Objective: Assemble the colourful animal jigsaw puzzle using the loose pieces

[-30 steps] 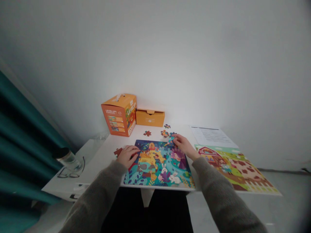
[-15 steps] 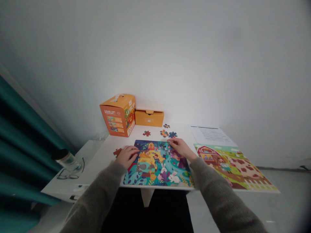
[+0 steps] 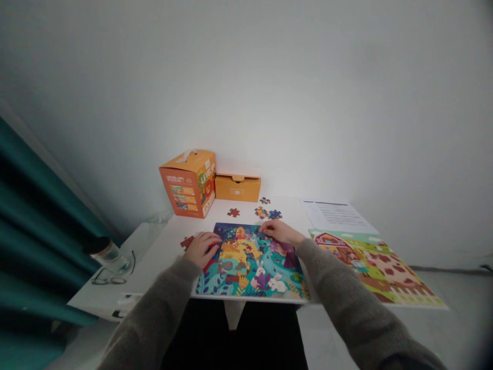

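A colourful jigsaw puzzle (image 3: 246,267) with rabbits and plants lies flat at the table's front edge, mostly joined together. My left hand (image 3: 201,248) rests on its left side, fingers apart and lying over the edge. At the puzzle's upper edge, right of the middle, my right hand (image 3: 278,230) is curled with its fingertips pressed down together. Whatever those fingertips may hold is hidden under them. Beside my left hand lies a reddish-brown puzzle piece (image 3: 187,242), partly covered by the hand.
Behind the puzzle are loose puzzle pieces (image 3: 261,212), an orange puzzle box (image 3: 185,187) and a smaller yellow box (image 3: 237,189). A farm picture (image 3: 370,262) and a printed sheet (image 3: 335,215) lie right. Glasses (image 3: 110,279) and a jar (image 3: 111,257) stand left.
My right hand has shifted slightly left and nearer to me along the puzzle's upper edge. My left hand stays in place.
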`<control>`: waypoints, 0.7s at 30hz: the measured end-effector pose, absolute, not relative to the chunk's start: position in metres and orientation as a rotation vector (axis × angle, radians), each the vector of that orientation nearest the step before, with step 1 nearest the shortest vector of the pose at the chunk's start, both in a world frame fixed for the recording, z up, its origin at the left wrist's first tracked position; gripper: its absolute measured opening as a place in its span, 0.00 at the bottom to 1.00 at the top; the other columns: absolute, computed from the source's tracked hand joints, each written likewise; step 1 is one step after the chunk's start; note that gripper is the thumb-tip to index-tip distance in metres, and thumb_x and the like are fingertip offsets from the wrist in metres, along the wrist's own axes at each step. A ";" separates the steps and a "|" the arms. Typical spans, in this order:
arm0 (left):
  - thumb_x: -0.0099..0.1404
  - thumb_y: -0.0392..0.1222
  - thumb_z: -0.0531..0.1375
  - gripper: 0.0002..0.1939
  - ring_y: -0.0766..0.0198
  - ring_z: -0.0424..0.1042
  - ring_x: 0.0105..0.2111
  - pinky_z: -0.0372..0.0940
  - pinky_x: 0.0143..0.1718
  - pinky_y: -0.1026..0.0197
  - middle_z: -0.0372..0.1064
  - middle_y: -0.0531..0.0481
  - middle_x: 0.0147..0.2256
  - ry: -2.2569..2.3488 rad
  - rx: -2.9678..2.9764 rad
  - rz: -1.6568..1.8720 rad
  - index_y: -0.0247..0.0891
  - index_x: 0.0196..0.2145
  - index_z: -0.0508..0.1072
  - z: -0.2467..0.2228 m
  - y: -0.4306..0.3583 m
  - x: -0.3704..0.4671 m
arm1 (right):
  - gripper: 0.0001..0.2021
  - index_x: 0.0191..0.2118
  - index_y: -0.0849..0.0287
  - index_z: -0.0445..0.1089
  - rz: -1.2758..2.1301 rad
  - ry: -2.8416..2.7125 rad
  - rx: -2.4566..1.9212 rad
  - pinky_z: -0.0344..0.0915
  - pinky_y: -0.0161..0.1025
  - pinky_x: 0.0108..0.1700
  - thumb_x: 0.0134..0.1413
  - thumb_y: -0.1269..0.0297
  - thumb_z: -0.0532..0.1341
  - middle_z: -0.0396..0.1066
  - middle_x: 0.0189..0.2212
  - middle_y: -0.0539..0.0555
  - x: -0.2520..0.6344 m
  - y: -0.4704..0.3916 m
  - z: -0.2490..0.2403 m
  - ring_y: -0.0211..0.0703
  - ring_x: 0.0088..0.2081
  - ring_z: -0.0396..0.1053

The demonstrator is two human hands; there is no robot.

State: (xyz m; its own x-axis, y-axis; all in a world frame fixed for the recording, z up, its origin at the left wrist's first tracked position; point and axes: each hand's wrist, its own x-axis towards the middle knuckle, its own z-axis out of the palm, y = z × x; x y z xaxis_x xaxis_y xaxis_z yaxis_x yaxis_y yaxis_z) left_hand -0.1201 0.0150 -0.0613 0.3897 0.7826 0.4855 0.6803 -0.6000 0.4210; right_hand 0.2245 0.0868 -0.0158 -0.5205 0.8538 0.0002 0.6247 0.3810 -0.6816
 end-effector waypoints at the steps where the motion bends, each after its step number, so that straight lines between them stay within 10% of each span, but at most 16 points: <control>1: 0.69 0.41 0.55 0.11 0.55 0.69 0.47 0.65 0.51 0.50 0.75 0.46 0.45 1.317 2.487 0.995 0.42 0.43 0.77 -0.061 0.015 -0.120 | 0.11 0.40 0.59 0.77 0.860 -2.319 -1.306 0.58 0.33 0.29 0.58 0.68 0.58 0.70 0.24 0.48 0.223 0.086 -0.015 0.36 0.24 0.62; 21: 0.68 0.42 0.56 0.11 0.53 0.68 0.48 0.61 0.50 0.49 0.74 0.47 0.45 1.426 2.633 0.704 0.42 0.44 0.76 -0.037 0.012 -0.107 | 0.09 0.39 0.58 0.74 0.328 -2.151 -1.240 0.62 0.44 0.49 0.60 0.71 0.56 0.73 0.37 0.56 0.267 0.033 -0.026 0.47 0.42 0.68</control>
State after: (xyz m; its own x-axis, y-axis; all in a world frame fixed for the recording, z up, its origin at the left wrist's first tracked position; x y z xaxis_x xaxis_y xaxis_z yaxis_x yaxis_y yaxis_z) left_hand -0.1070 0.0118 -0.0372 0.4658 0.8080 0.3608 0.7779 -0.5682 0.2682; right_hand 0.2672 0.0328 -0.0263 -0.3616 0.8448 0.3944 0.6891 0.5271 -0.4973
